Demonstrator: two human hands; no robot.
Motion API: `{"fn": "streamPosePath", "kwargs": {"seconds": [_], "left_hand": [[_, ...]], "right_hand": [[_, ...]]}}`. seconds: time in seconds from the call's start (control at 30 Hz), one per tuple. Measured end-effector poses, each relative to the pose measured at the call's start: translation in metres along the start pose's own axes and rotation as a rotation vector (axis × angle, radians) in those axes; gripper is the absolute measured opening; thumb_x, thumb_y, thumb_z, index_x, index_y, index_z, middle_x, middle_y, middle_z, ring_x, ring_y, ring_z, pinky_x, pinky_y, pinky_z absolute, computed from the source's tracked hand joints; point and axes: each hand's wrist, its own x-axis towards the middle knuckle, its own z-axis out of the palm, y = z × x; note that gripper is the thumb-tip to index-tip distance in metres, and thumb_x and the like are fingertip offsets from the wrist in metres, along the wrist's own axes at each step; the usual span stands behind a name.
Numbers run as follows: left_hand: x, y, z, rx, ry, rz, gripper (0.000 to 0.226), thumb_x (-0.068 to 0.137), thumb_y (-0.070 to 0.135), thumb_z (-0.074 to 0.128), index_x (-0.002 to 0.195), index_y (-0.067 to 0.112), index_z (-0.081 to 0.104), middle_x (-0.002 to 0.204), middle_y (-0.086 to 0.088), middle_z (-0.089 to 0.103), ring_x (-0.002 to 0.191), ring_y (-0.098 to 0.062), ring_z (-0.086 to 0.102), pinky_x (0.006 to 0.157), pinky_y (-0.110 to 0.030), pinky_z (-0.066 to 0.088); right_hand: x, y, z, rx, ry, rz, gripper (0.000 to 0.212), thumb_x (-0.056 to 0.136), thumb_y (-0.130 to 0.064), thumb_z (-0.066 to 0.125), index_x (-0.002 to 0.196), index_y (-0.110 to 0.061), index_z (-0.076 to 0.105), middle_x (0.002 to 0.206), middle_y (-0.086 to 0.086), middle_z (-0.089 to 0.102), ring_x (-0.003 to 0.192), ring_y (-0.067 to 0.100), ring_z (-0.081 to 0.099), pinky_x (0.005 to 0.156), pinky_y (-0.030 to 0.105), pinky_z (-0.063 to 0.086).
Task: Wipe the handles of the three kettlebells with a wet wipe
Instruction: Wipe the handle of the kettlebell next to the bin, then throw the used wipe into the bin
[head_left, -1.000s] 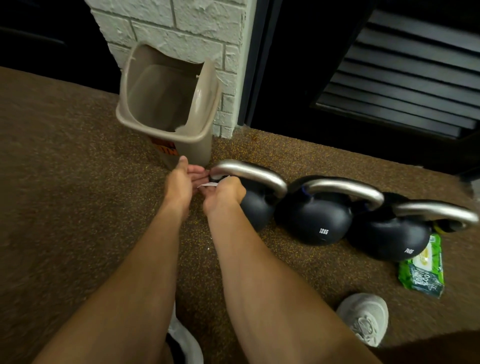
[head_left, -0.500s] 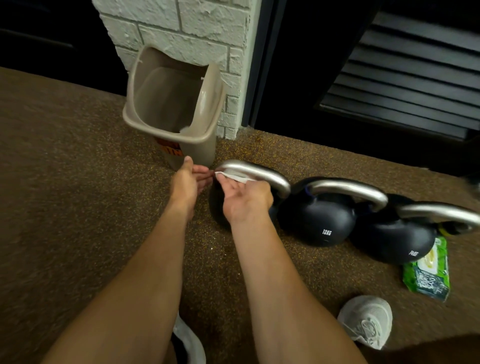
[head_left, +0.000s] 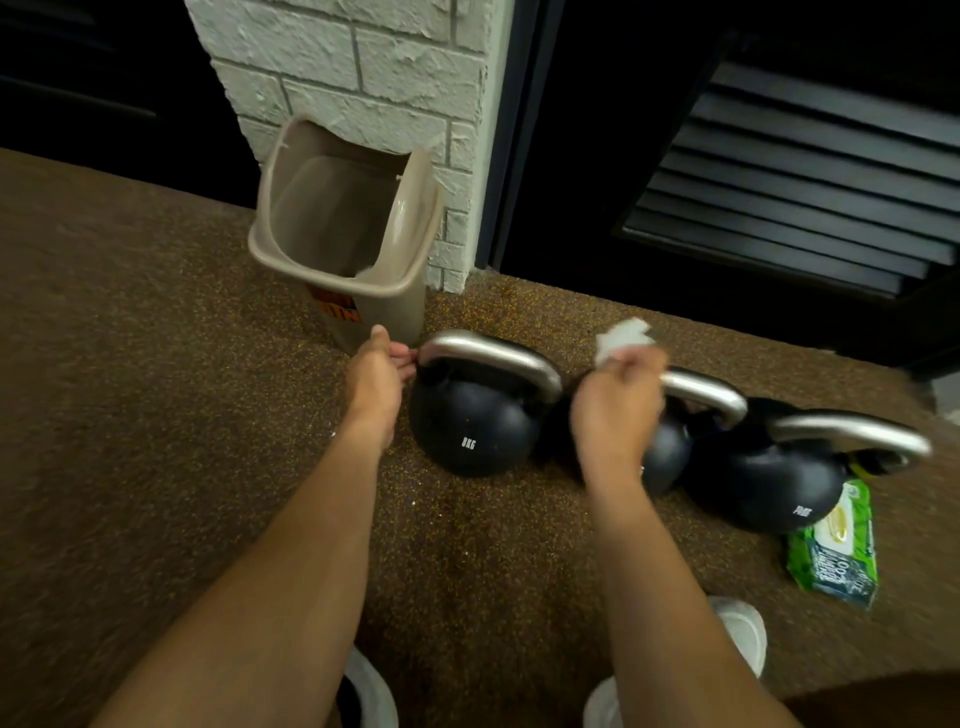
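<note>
Brown speckled floor holds three kettlebells (head_left: 475, 415) in a row. Right hand (head_left: 618, 410) pinches the wet wipe (head_left: 621, 338) above the middle handle (head_left: 701, 389), probably next to wipe. Left hand (head_left: 376, 384) touches the first handle (head_left: 493, 353) with its fingertips; whether they grip it I cannot tell.

The left kettlebell (head_left: 475, 426) by my left hand shows white lettering ending in "KG"; I read the figure before it as 8, though it is unclear. The far-right kettlebell (head_left: 774, 480) carries a white mark too blurred to read. The green wipes pack (head_left: 834, 545) and the bin's orange label (head_left: 340, 306) bear print I cannot make out.
</note>
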Motion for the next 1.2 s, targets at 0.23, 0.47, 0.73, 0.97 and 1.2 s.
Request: {"fn": "streamPosePath", "kwargs": {"seconds": [0.23,0.47,0.73,0.97,1.2], "left_hand": [[0.005,-0.001,0.000,-0.056,0.045,-0.003,0.049,0.110,0.044,0.030,0.115,0.002,0.056,0.118,-0.019,0.070,0.113,-0.028,0.067,0.095,-0.036,0.049],[0.005,0.001,-0.009,-0.098,0.114,-0.044,0.052,0.107,0.048,0.034,0.109,0.007,0.065,0.103,-0.013,0.074,0.097,-0.026,0.070,0.080,-0.035,0.053],[-0.009,0.011,-0.029,-0.135,0.060,0.125,0.038,0.087,0.040,0.052,0.102,0.016,0.077,0.109,-0.018,0.075,0.099,-0.032,0.071,0.086,-0.045,0.056],[-0.033,0.033,-0.020,-0.147,-0.212,0.090,0.039,0.101,0.035,0.056,0.128,0.010,0.068,0.123,-0.018,0.072,0.113,-0.034,0.069,0.091,-0.047,0.056],[-0.042,0.048,-0.011,-0.022,-0.153,0.123,0.012,0.094,0.003,0.067,0.103,0.011,0.071,0.106,-0.013,0.077,0.107,-0.033,0.072,0.095,-0.050,0.057]], "right_hand": [[-0.033,-0.002,0.076,-0.587,-0.517,-0.751,0.038,0.084,-0.008,0.050,0.121,-0.002,0.051,0.125,0.022,0.060,0.125,0.038,0.049,0.113,0.047,0.033],[-0.042,0.001,0.132,-1.314,-0.775,-1.321,0.049,0.104,-0.026,0.027,0.148,-0.006,0.034,0.145,0.020,0.049,0.142,0.036,0.035,0.121,0.047,0.015],[-0.037,-0.036,0.113,-0.380,-0.966,-0.546,0.002,0.094,-0.017,0.050,0.094,-0.015,0.050,0.094,0.008,0.066,0.084,0.026,0.061,0.064,0.031,0.043],[-0.004,-0.040,0.092,-0.077,-0.801,-0.272,0.012,0.093,-0.015,0.055,0.087,-0.022,0.061,0.092,0.000,0.064,0.089,0.019,0.061,0.072,0.035,0.052],[0.005,-0.038,0.080,0.045,-0.795,-0.132,0.013,0.091,-0.015,0.058,0.083,-0.023,0.063,0.094,0.003,0.068,0.093,0.025,0.066,0.077,0.052,0.060]]}}
